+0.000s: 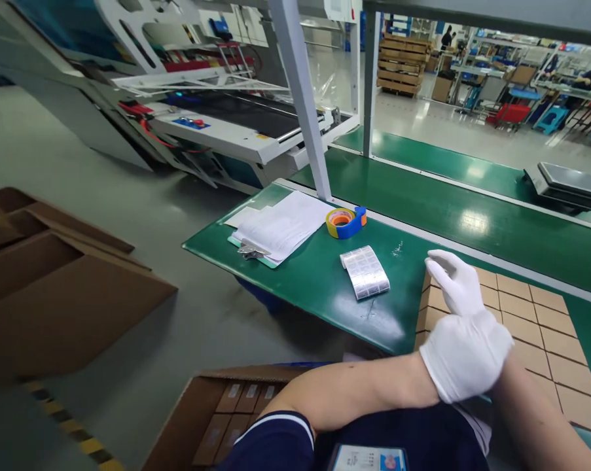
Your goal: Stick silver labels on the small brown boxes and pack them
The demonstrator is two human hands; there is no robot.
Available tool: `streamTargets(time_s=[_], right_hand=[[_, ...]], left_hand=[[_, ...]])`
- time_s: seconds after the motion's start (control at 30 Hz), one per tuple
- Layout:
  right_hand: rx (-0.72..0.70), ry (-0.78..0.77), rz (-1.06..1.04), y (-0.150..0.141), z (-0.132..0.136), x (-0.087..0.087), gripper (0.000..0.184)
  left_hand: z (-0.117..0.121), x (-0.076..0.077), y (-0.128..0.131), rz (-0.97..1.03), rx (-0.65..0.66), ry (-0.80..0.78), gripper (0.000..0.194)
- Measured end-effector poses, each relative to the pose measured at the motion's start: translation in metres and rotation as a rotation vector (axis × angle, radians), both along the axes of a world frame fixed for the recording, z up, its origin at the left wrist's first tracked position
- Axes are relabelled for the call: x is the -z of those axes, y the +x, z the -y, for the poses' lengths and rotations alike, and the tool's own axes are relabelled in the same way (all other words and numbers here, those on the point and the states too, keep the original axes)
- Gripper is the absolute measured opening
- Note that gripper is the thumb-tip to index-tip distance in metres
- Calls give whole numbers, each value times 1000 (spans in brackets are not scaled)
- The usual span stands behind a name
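Both my hands wear white gloves and meet over the green table's (319, 281) right part. My left hand (466, 363) reaches across from the left and lies over the wrist of my right hand (449, 278); its fingers do not show. My right hand's fingers stretch up and to the left, apart, holding nothing. They hover over a flat layer of small brown boxes (535, 327) set in rows on the table. A strip of silver labels (366, 271) lies just left of the hands.
A tape roll in a blue dispenser (345, 222) and a clipboard with papers (275, 229) lie farther left. An open carton with small boxes (231, 409) stands below; flattened cardboard (54, 281) lies on the floor. A green conveyor (472, 216) carries a dark tray (567, 183).
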State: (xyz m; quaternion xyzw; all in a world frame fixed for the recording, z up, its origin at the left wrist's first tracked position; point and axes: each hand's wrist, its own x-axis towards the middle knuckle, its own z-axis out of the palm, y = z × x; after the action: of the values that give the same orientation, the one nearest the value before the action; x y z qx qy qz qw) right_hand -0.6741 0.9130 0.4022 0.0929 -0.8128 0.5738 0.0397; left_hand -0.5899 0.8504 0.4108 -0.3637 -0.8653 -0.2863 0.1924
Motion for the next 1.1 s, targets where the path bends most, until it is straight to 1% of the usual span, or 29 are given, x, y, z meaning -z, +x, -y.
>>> streamTargets(time_s=[0.03,0.07,0.1,0.13,0.17,0.2,0.27,0.3,0.33,0.4,0.43,0.47,0.53,0.57,0.63,0.7,0.73,0.77,0.8,0.83,0.87,0.9,0.97,1.03,1.1], right_hand=[[-13,40,-75,0,1,-7,39],[-23,63,-128,-1,1,-13,36],[-25,51,-150,-3,1,-18,39],[-11,-15,-146,-5,-1,-21,42],[4,-127,-118,-7,-2,-24,45],[11,-267,-77,-9,-3,-27,46],[-34,-528,10,-10,-6,-31,44],[-83,-613,52,-9,-7,-33,43],[-140,-655,95,-7,-7,-36,41],[-220,-668,166,-1,-7,-41,41],[-235,-667,193,2,-7,-43,41],[-238,-670,216,4,-7,-44,41],[-220,-699,263,5,-7,-46,42],[-205,-721,285,6,-7,-46,42],[-190,-738,321,6,-6,-47,42],[-210,-713,318,8,-1,-47,43],[-242,-688,309,9,4,-46,48],[-285,-660,303,8,10,-45,57],[-329,-630,303,6,17,-42,66],[-364,-579,307,1,26,-37,74],[-380,-474,304,-6,35,-30,78],[-375,-342,297,-16,44,-22,80],[-294,20,229,-39,62,0,76],[-251,189,212,-63,80,22,66],[-252,254,224,-80,96,39,61]], left_hand=[[4,5,5,-43,11,-15,25],[7,9,7,-81,19,-26,25],[10,12,6,-110,26,-24,25],[14,14,3,-121,30,-8,26],[18,15,-2,-102,13,23,27],[24,15,-8,-51,-31,62,29],[35,16,-17,133,-151,146,40],[40,17,-20,249,-183,185,47],[44,17,-22,358,-173,222,51],[49,21,-24,494,-75,289,54],[49,23,-23,512,-31,311,53],[48,26,-22,503,-13,323,52],[46,33,-20,435,-26,316,51],[44,37,-18,392,-30,295,49],[41,43,-14,295,12,209,44],[38,48,-12,208,100,88,38],[39,50,-11,178,146,27,36],[40,51,-12,160,182,-24,33],[44,51,-13,159,193,-54,31],[50,51,-15,179,176,-58,30],[58,49,-16,211,141,-34,29],[69,47,-18,257,82,22,30],[98,42,-19,370,-48,213,36],[132,38,-18,457,-189,455,44],[166,40,-17,487,-380,660,51]])
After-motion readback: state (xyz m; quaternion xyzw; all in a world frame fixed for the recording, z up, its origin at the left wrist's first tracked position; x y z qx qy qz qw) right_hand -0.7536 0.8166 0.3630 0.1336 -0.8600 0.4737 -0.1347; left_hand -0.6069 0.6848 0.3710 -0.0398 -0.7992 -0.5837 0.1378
